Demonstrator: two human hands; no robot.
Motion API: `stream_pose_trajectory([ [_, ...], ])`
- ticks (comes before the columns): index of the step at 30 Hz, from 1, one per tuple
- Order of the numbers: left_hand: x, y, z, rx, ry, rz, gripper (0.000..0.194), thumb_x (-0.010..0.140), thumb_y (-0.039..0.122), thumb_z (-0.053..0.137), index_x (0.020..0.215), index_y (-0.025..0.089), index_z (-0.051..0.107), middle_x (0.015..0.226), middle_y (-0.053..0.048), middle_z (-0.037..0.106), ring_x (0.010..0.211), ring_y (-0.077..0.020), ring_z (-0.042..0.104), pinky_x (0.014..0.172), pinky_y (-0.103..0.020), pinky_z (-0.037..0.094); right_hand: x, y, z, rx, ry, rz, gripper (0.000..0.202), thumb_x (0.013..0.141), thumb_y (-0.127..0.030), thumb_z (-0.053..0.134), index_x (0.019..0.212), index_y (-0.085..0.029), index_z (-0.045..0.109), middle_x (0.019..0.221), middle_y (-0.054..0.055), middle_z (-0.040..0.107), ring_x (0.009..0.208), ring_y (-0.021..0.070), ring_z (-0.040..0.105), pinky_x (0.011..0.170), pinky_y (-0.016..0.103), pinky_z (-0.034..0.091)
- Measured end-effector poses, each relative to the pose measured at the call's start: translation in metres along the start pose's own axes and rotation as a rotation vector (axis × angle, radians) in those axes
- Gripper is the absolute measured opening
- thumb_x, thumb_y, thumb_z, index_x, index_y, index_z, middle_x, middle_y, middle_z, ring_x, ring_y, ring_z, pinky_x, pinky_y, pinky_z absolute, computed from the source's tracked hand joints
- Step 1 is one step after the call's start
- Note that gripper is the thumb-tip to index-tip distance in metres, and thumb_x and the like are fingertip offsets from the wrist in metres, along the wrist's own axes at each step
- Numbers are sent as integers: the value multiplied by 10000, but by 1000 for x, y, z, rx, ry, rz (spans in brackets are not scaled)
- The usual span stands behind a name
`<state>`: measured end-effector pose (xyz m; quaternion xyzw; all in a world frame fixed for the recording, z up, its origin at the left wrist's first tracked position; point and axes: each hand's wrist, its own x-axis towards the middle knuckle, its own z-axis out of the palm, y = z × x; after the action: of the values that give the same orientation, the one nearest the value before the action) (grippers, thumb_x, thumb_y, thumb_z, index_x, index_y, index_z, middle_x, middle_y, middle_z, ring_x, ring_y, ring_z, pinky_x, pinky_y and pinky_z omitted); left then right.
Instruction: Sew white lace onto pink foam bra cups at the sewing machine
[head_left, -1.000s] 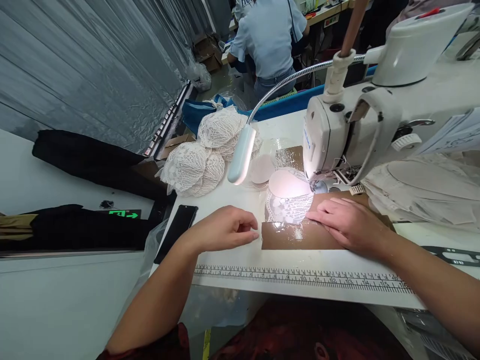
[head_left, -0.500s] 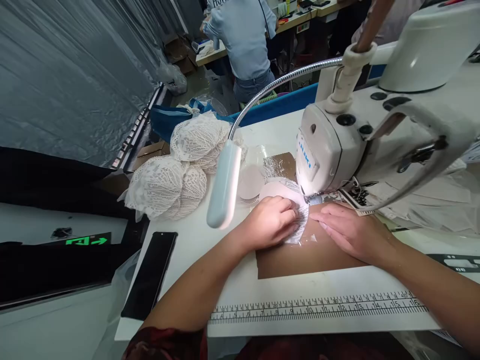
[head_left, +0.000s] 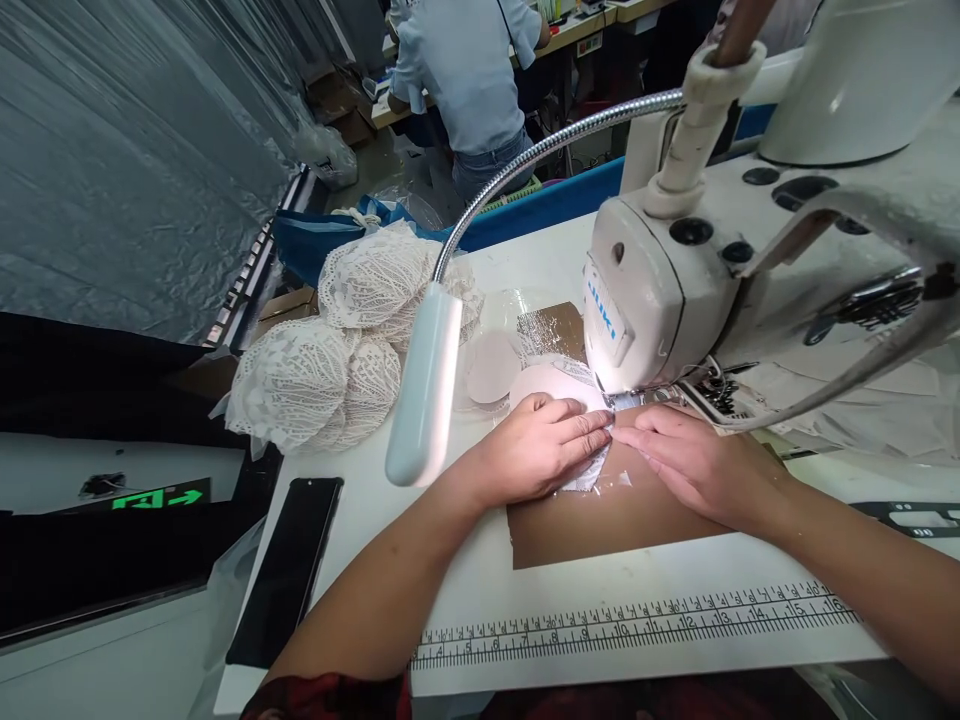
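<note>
My left hand [head_left: 544, 448] lies over a pale bra cup with a lace edge [head_left: 551, 378], its fingers stretched out flat and pointing at the needle area. Opposite it, my right hand [head_left: 694, 460] rests on the brown sheet [head_left: 570, 535], fingers extended. Its fingertips meet the cup's lace edge close to my left fingertips. Just beyond both hands stands the white sewing machine [head_left: 637, 300], its presser foot [head_left: 611, 400] at the edge of the cup. My left hand hides much of the cup, and the needle tip is too small to make out.
Stacked lace cups [head_left: 292, 385] sit at the left, near a lamp [head_left: 424, 390] on a bendable neck. A black phone [head_left: 289, 570] lies at the table's left edge. A ruler strip [head_left: 630, 635] runs along the front. Beyond the table, a person [head_left: 465, 90] in light blue faces away.
My left fingers have straightened from a curl and now reach flat toward the needle. My right hand stays nearly in place. The whole view has shifted slightly.
</note>
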<state>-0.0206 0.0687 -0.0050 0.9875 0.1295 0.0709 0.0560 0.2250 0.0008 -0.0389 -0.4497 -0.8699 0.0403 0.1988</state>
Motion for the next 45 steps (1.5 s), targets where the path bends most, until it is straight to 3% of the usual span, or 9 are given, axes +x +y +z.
stream_pose_trajectory([
  [7,-1,-2,1,-8,11,-4,361,1004,267,419,1322,151,547,1401,-87,547,1219,-251,510,951,-393,436,12,-10,-10,-58,-7,-11,437,825,-57,432,1159,-210,668,873,60,675,835,182,582,649,275,421],
  [14,3,3,-1,-4,-4,-57,367,988,236,422,1318,148,555,1384,-80,564,1211,-238,526,935,-385,471,18,-20,-22,-139,-3,45,455,748,-16,454,1086,-189,705,838,35,672,662,145,529,580,282,349],
  [23,8,11,1,23,-47,-139,391,986,256,402,1322,120,548,1408,-69,543,1211,-249,518,913,-391,502,14,-18,-15,-215,-26,149,478,743,-35,462,1121,-219,689,830,30,679,594,148,479,534,297,289],
  [26,9,10,-1,28,-9,-150,371,1000,288,390,1276,134,584,1370,-85,575,1162,-241,548,891,-382,506,9,-14,-11,-194,18,82,467,761,-47,448,1128,-226,675,873,47,670,628,151,488,549,294,282],
  [33,8,6,-5,-25,9,-110,337,1007,295,389,1226,148,598,1350,-86,589,1151,-227,554,899,-363,476,8,-10,-15,-68,25,-89,331,785,-61,429,969,-189,671,773,44,579,644,153,431,588,296,279],
  [40,8,5,-8,-35,-23,-117,371,1002,345,394,1267,165,580,1379,-57,569,1157,-238,534,892,-370,452,10,-13,-17,-52,30,-101,334,775,-36,433,960,-184,667,769,43,589,697,161,468,597,292,287],
  [45,8,4,-7,30,-23,-125,469,986,425,384,1317,144,562,1401,-100,543,1091,-277,533,814,-393,437,11,-15,-17,-159,30,-25,368,777,-47,430,991,-192,692,779,46,617,612,148,439,590,298,297],
])
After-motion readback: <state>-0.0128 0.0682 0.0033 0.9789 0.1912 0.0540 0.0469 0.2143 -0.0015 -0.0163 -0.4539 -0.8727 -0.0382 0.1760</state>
